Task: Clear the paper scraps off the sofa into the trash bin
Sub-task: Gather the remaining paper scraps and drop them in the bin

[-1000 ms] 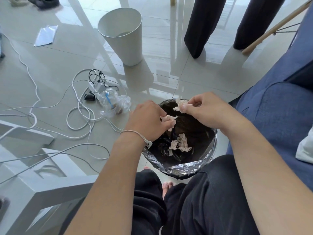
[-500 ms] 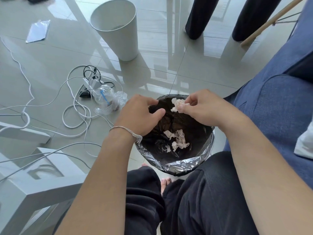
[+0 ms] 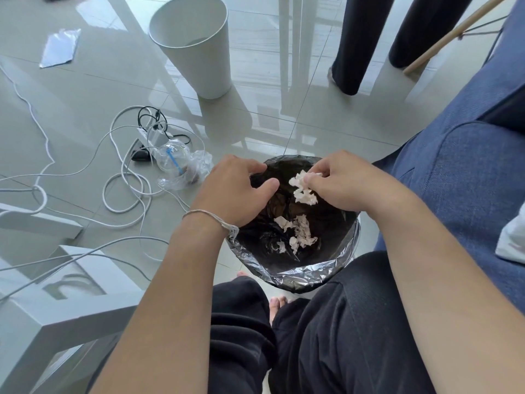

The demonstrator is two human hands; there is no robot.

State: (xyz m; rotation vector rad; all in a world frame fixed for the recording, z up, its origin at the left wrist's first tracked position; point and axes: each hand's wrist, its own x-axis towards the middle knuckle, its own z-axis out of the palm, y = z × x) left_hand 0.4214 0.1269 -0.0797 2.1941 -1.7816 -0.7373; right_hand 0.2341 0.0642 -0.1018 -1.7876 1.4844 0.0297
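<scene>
A: Your right hand pinches a crumpled paper scrap between thumb and fingertips, right of centre in the frame, directly above the open mouth of the trash bin.

B: So which way does it need to go?

A: Straight down. The wad hangs below your fingers with its long axis roughly vertical, already inside the rim line. Your left hand is just beside it, loosely curled with nothing in it, hovering over the bin's left edge.

B: What's in the bin?

A: A black liner with several torn scraps lying at the bottom. The white bin at the upper centre looks nearly empty. Letting go should be enough, I'd judge.
</scene>
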